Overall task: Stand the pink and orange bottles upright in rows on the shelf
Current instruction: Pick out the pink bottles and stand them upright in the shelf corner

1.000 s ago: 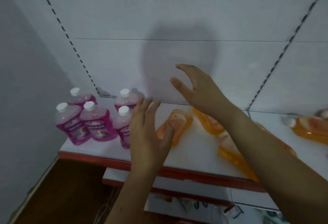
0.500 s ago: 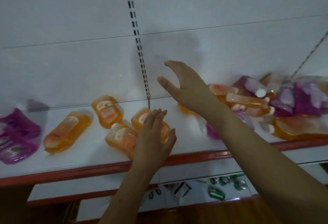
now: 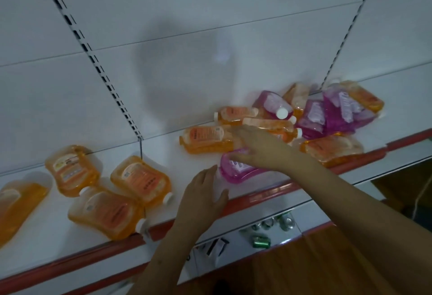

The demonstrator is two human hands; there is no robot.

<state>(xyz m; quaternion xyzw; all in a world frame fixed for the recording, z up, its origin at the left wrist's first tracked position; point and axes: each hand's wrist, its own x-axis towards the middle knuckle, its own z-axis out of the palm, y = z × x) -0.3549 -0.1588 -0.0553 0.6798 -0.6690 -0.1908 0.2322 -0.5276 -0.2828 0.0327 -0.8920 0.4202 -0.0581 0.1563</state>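
No bottle in view stands upright yet. The pink bottle (image 3: 236, 168) lies flat on the shelf (image 3: 182, 154); the right hand (image 3: 261, 149) rests on it, fingers spread. At 3 o'clock is a mixed heap (image 3: 315, 117), at 9 o'clock four orange bottles (image 3: 140, 177) lie. The left hand (image 3: 203, 198) hovers open. Nearly everything is left.

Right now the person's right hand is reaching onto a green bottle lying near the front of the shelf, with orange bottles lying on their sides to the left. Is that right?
Not quite: the bottle under the right hand is pink, not green. The head view shows it lying near the shelf's red front edge. The rest holds: orange bottles lie on their sides to the left.
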